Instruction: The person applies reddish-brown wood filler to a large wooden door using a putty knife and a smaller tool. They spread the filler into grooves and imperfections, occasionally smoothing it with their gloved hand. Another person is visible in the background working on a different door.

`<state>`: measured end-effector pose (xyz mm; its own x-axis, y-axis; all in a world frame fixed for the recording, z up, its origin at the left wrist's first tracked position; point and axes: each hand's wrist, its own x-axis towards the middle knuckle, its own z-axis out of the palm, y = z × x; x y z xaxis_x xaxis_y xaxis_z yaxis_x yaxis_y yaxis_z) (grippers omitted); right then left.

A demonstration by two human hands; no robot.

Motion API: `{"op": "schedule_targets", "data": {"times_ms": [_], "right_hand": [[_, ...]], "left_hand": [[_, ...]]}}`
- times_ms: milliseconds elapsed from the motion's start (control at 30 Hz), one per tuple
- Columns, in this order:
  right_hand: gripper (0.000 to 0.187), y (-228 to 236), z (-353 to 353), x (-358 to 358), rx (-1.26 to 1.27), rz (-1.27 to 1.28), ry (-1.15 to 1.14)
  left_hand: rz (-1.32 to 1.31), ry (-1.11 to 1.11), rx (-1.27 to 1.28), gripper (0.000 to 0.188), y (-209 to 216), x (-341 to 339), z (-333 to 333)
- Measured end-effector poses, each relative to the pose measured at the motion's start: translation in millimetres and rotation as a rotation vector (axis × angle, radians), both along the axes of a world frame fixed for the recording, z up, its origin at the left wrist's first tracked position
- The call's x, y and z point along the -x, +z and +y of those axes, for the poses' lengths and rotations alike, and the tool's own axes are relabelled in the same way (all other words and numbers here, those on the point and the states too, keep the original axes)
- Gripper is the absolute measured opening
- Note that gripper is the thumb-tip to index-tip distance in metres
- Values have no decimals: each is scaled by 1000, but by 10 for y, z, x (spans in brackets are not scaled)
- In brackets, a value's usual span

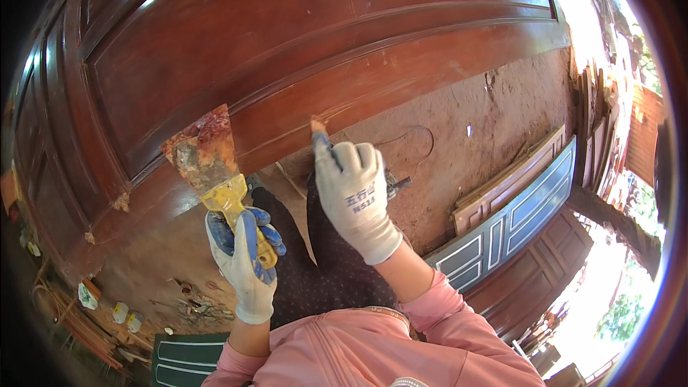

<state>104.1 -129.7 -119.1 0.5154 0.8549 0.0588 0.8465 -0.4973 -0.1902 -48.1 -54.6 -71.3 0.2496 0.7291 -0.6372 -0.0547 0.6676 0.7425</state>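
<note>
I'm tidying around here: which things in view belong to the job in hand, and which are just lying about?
In the job:
yellow-handled scraper, in the left hand
reddish-brown panelled door, at the right hand

Apparently lying about:
blue-grey panel with white lines
green panel with white lines
small pale containers

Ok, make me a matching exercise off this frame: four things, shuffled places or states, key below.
1. scraper
2. right hand
3. blue door
4. green door

A. at the picture's lower left
B. pointing at the big brown door
C. at the picture's right
D. held in the left hand

Pairs: 1-D, 2-B, 3-C, 4-A
</note>
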Motion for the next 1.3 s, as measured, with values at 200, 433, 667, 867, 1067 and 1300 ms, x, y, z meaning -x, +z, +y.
{"op": "schedule_targets", "data": {"times_ms": [200,433,667,867,1067,1300], "right_hand": [[59,-124,-239,-389,-61,-61,-188],[48,-199,-198,154,-17,18,-143],[55,-384,-377,48,80,-116,-275],[50,-227,-303,193,37,18,-293],[48,-355,-336,397,43,-3,-193],[52,-369,-477,3,36,-122,-363]], "left_hand": [[26,-70,13,12,-43,-58,-36],[6,-171,14,12,-172,92,64],[-15,-218,0,14,-283,171,89],[-21,-226,-9,16,-265,207,117],[-31,-222,-1,14,-286,202,101],[-25,-216,-45,15,-294,227,117]]}}
